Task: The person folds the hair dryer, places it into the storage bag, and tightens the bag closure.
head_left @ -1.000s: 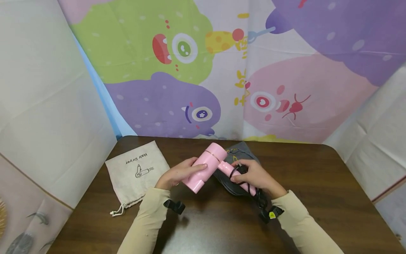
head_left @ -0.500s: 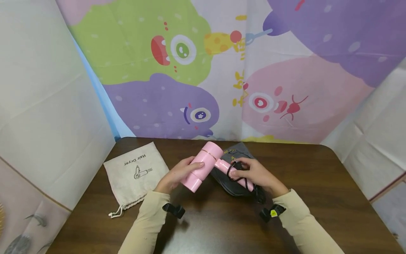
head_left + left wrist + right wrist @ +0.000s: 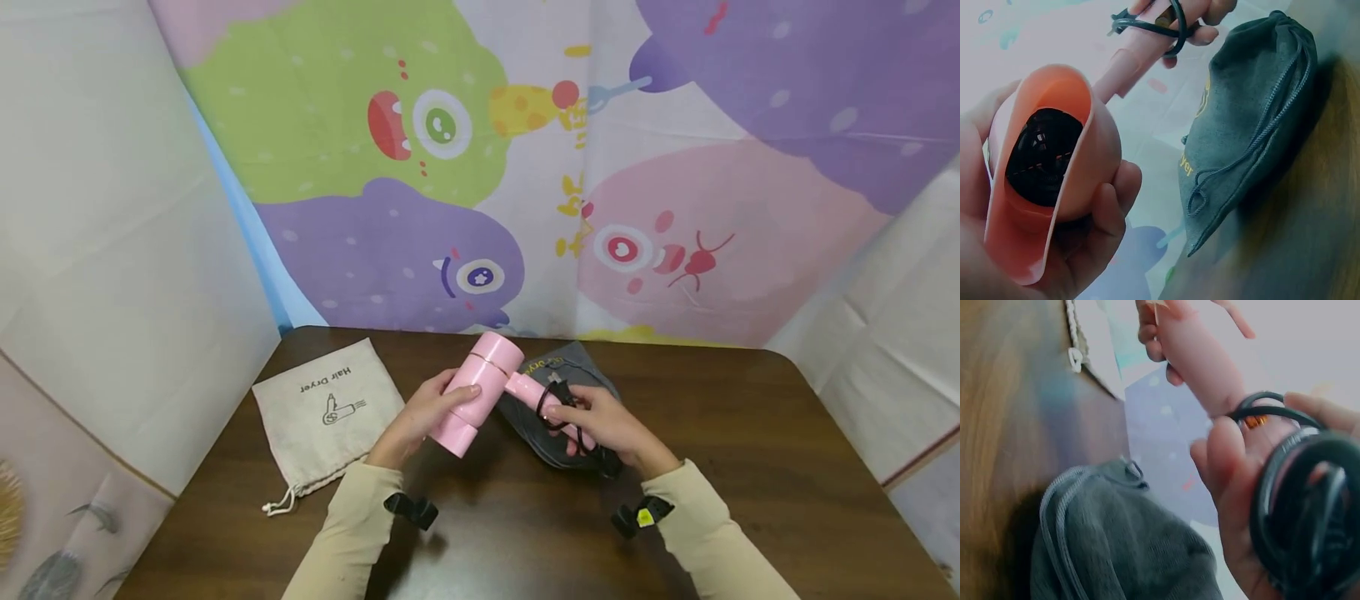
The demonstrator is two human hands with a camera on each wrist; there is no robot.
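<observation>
A pink hair dryer [image 3: 492, 377] is held up over the table by both hands. My left hand [image 3: 420, 414] grips its wide barrel, the thumb lying across the top. In the left wrist view the barrel's flared pink end [image 3: 1038, 234] faces the camera, with a dark inside. The slimmer handle [image 3: 527, 390] angles off to the right, and my right hand [image 3: 611, 427] holds it together with the black cord [image 3: 1147, 26] looped around it. Coils of that cord [image 3: 1266, 519] bunch up against the right palm. Below the handle lies a dark grey drawstring pouch [image 3: 1247, 125].
On the left of the brown table [image 3: 720, 417] lies a flat beige drawstring bag [image 3: 315, 433] printed "Hair Dryer". A cartoon-patterned cloth [image 3: 420, 258] hangs behind the table, with pale cloth walls at both sides.
The hair dryer has shifted slightly left, still in both hands. Right-hand fingers have moved a little on the handle and cord. The head view has tilted slightly.
</observation>
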